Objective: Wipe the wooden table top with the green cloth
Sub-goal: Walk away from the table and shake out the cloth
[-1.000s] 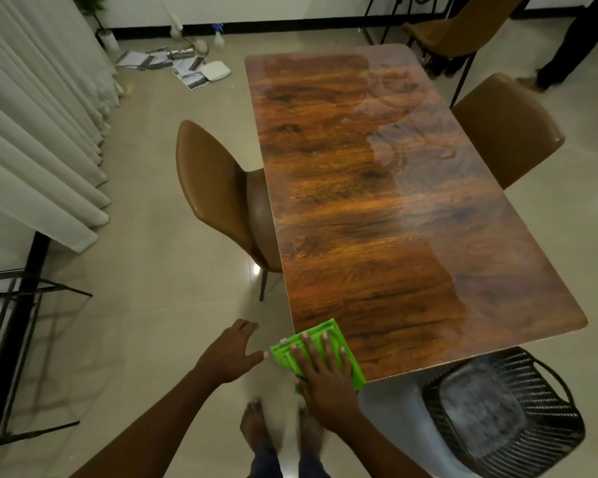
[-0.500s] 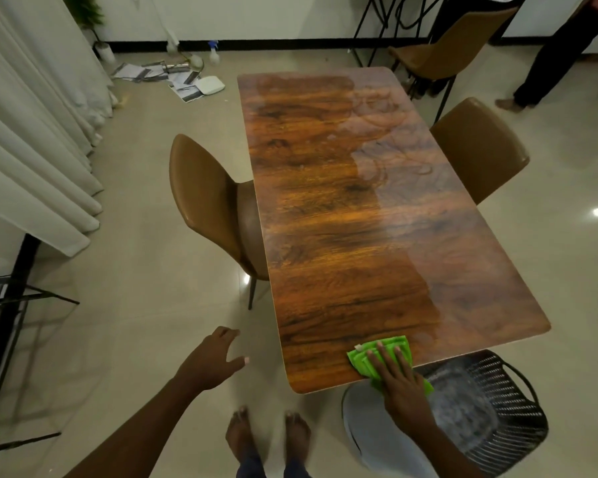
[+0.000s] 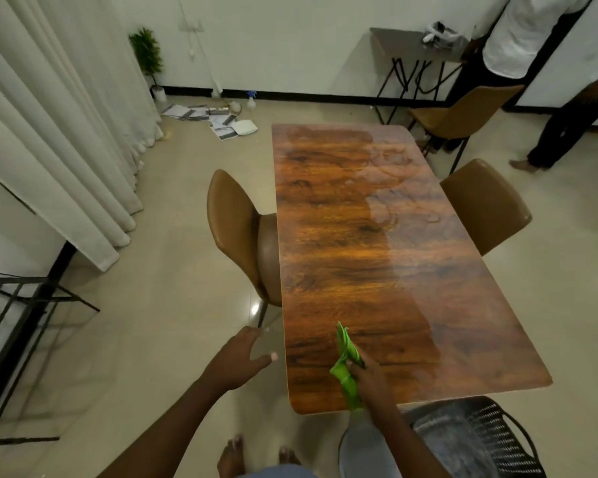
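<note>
From where I watch, the curtain (image 3: 59,139) hangs at nine to ten o'clock, well clear of the work. Just left of centre, my left hand (image 3: 237,362) hovers off the table edge with fingers spread and nothing in it; I judge it sits there for balance while leaning in, not to help. Above it, at about eleven o'clock, a brown chair (image 3: 237,232) is tucked with its seat under the wooden table top (image 3: 359,243), which leaves that long side free to stand along. Toward five o'clock, near the close end of the table, my right hand (image 3: 372,382) is clenched around the green cloth (image 3: 347,365), bunched into a strip that stands up from the wood rather than lying flat; I read that as gathering or refolding it between passes. A paler sheen covers the table's right half, toward two o'clock. At four o'clock, a black mesh chair (image 3: 477,439) sits just under the near corner.
</note>
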